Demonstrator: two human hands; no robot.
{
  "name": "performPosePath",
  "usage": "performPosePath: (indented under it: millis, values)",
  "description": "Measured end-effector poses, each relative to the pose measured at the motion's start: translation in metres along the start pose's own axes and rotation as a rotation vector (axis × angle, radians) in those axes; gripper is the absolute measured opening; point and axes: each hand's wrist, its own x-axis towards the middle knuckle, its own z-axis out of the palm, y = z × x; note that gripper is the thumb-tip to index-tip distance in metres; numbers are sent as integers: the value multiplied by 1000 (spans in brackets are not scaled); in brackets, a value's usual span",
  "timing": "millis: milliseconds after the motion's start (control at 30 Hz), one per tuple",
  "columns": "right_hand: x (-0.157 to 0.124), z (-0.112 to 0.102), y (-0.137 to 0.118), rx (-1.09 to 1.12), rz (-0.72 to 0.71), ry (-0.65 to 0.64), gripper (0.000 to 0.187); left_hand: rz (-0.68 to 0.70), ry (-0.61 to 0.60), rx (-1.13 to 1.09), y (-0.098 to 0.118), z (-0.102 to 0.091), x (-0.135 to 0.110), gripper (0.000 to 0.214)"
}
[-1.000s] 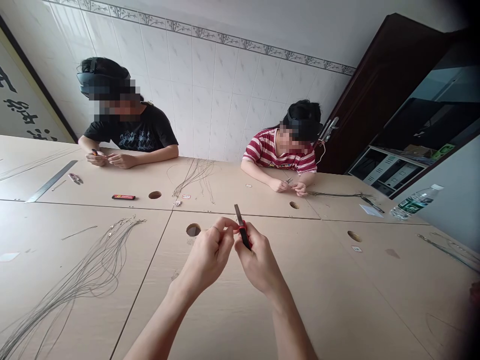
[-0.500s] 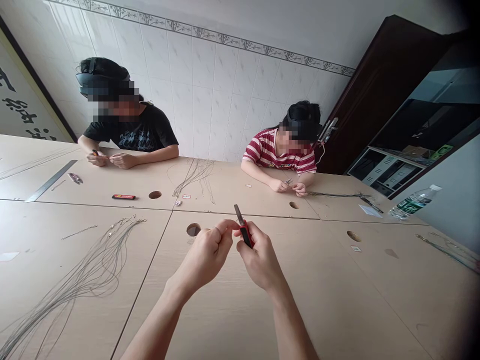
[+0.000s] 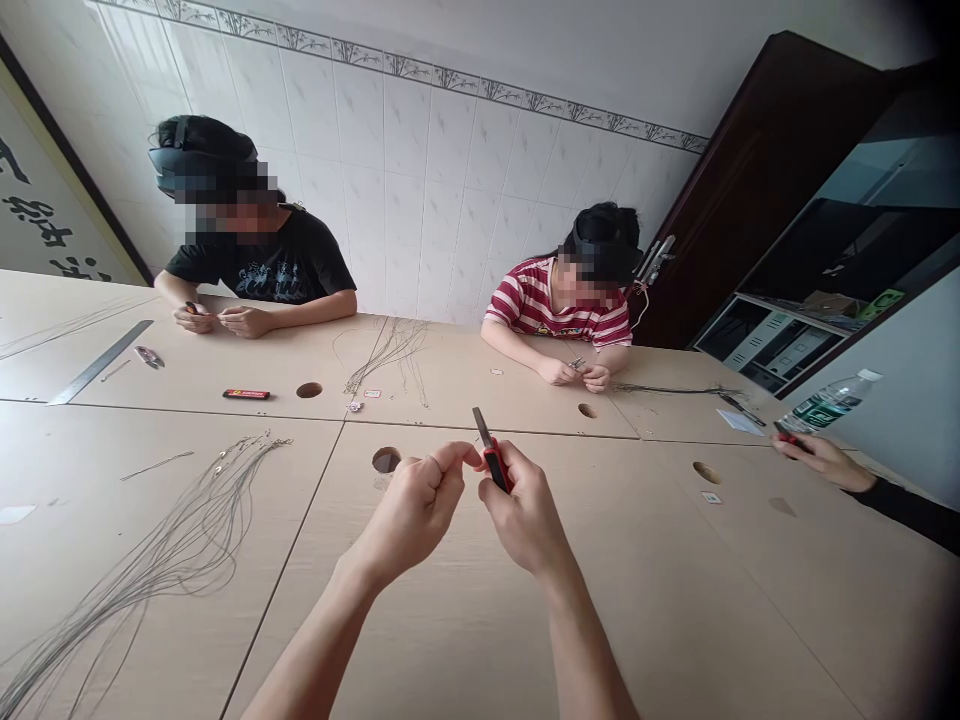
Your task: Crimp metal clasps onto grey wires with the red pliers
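Note:
My right hand (image 3: 521, 505) is wrapped round a utility knife (image 3: 495, 468) with a red and black handle. Its grey blade points up and away from me. Just left of the knife, my left hand (image 3: 420, 500) is closed with thumb and forefinger together. The left fingertip almost meets the handle; whatever may be pinched there is too small to make out. Both hands are held above the table (image 3: 480, 620). To their left lies a bundle of thin grey cords (image 3: 172, 540) with small metal ends.
Two people sit opposite, hands at work. At right, a co-worker's hand (image 3: 829, 465) holds a red and black tool near a water bottle (image 3: 829, 400). A steel ruler (image 3: 101, 362), a red and black case (image 3: 248, 394) and more cords (image 3: 386, 355) lie beyond. Holes (image 3: 387, 460) pierce the tabletop.
A co-worker's hand with a red and black tool has come in from the right edge. My right hand and the knife have shifted slightly right; my left hand has barely moved.

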Motion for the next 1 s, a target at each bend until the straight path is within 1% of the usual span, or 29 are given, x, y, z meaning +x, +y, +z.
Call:
performPosePath:
  millis: [133, 267, 467, 567, 633, 700, 767, 833, 900, 1000]
  values:
    - [1, -1, 0, -16, -10, 11, 12, -13, -5, -5, -4, 1, 0, 28]
    - [3, 0, 1, -38, -31, 28, 12, -39, -12, -35, -2, 2, 1, 28]
    - [4, 3, 5, -58, -56, 42, 7, -214, -48, -58, 4, -3, 4, 26]
    - [3, 3, 7, -50, -75, 67, 7, -221, -46, -49, 6, -7, 4, 36]
    - [3, 3, 6, -34, -70, 71, 7, -217, -15, -87, 8, -10, 4, 43]
    - [2, 4, 5, -8, -50, 54, 8, -204, 40, -188, 10, -11, 5, 44]
    - [1, 5, 3, 24, -30, 35, 8, -165, 119, -366, 13, -12, 6, 37]
    - [1, 7, 2, 59, -15, 21, 8, -118, 198, -609, 14, -13, 8, 31]
    - [1, 8, 2, 86, -9, 10, 9, -99, 251, -866, 15, -12, 10, 28]
    - [2, 11, 4, 92, -15, 10, 9, -145, 327, -1197, 15, -10, 14, 18]
